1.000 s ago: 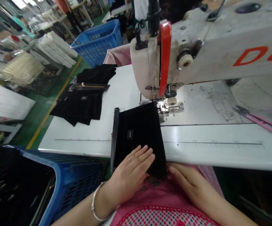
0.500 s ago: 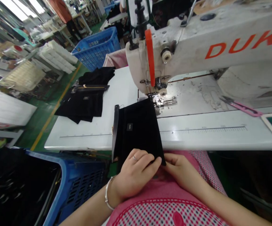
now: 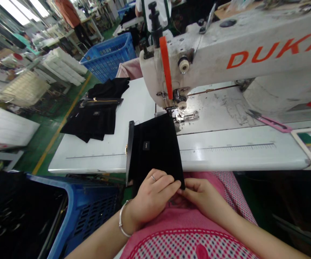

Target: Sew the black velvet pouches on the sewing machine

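A black fabric piece (image 3: 159, 144) with a small dark label and a zipper strip (image 3: 129, 151) along its left edge hangs over the table's front edge. Its far corner lies at the presser foot of the sewing machine (image 3: 198, 61). My left hand (image 3: 156, 192) grips the near edge, thumb and fingers closed on the cloth. At the near right corner, my right hand (image 3: 200, 192) pinches the same cloth between thumb and fingers. Parts of the fingertips are hidden by the fabric and the other hand.
Several black pieces with a zipper (image 3: 98, 115) lie stacked on the table's left. Pink-handled thread snips (image 3: 272, 122) rest right of the needle. A blue crate (image 3: 71, 190) of black goods stands at lower left, another blue crate (image 3: 109, 54) behind. People work in the background.
The view has shifted slightly, so most things appear a little further left. Both hands keep hold of the black fabric near its corner; the right fingers sit closer under the left ones.
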Demonstrator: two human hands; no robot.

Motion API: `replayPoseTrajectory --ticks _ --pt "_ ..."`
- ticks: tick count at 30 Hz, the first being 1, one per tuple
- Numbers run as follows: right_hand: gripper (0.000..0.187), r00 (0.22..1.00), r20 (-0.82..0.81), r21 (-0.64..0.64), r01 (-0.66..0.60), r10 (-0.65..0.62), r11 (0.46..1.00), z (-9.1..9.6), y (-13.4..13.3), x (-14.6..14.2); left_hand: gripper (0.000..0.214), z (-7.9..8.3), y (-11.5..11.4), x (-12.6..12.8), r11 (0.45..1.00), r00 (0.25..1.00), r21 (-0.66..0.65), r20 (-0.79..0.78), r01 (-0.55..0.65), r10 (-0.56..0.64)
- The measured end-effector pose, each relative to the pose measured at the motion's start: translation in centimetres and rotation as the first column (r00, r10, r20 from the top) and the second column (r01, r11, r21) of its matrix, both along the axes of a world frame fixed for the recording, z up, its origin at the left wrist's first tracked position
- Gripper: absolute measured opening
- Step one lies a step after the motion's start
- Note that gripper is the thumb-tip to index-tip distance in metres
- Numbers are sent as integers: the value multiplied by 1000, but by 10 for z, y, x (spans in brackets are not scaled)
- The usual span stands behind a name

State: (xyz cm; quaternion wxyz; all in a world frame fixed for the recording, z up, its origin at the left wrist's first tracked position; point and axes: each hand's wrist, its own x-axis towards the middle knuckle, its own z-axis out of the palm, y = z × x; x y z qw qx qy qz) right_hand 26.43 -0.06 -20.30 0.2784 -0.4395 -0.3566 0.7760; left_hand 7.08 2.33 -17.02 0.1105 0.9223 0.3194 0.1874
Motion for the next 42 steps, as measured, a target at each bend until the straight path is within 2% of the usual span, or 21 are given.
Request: replayPoseTrajectory --ticks 7,9,12,14,16,17,18,20,21,22,23,24,25,27,29,31,34,38,42 --pt "38 998 12 -4 -66 66 998 0 -2 4 20 1 4 -1 998 999 -51 28 44 -42" --pt "35 998 6 -5 -67 67 998 2 -1 4 20 5 5 1 995 997 -67 -2 76 -76" --pt "30 996 38 22 -82 81 996 4 0 6 17 10 6 4 996 994 -24 -73 85 -87" --pt "25 983 141 95 -129 115 987 6 0 9 15 10 6 6 996 994 9 -68 84 -83" --pt "20 935 349 293 -177 67 940 6 -2 13 15 8 6 6 997 997 10 -21 81 -81" --pt "18 891 453 442 -200 -25 875 6 -2 16 15 7 6 6 997 997 7 6 78 -78" --pt "16 842 517 600 -229 -154 766 7 -1 20 15 7 5 6 997 997 7 27 73 -74" --pt "14 770 500 837 -313 -396 449 10 2 25 16 8 5 7 997 996 22 49 80 -81" --pt "15 764 451 890 -352 -460 289 13 4 28 15 9 5 7 996 995 37 54 84 -86" --pt "17 773 412 909 -383 -483 162 17 7 29 16 11 6 8 995 996 61 53 74 -77" --pt "18 787 386 912 -405 -482 70 20 10 30 18 14 7 9 995 998 84 39 43 -47" --pt "19 800 371 909 -416 -471 10 24 12 31 23 16 8 9 995 1000 102 4 -1 1" --pt "19 811 362 907 -419 -459 -26 26 15 31 29 18 9 8 992 997 113 -47 -48 53" --pt "20 826 352 907 -418 -440 -60 29 18 31 40 21 12 6 988 977 124 -177 -97 118" --pt "20 834 340 907 -413 -434 -83 29 21 30 44 20 17 2 991 954 123 -285 -60 93" --pt "20 840 331 911 -403 -429 -87 27 25 29 45 18 23 -1 992 937 125 -343 -14 57" --pt "18 845 320 922 -382 -429 -65 26 31 28 46 16 32 -4 991 924 130 -379 -1 50" --pt "20 830 349 915 -403 -435 -35 29 42 27 45 15 40 -4 993 943 122 -332 7 34" --pt "23 804 400 894 -448 -439 -6 30 53 28 32 8 41 -3 995 993 89 -110 51 -41"
